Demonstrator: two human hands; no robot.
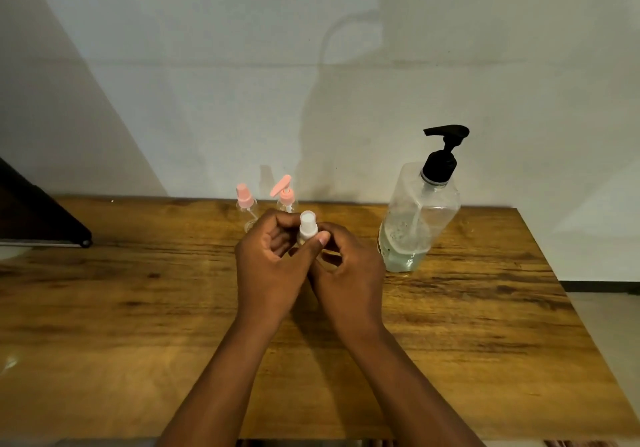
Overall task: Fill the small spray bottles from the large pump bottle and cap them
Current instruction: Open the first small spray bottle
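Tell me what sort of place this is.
Probably a plain room at home or a small workspace, not a proper lab. A wooden table stands against a bare pale wall; on it are a large pump bottle and two small pink-topped bottles at the back edge.

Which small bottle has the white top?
The small bottle gripped by both the left hand and right hand. The two bottles behind, and, have pink tops.
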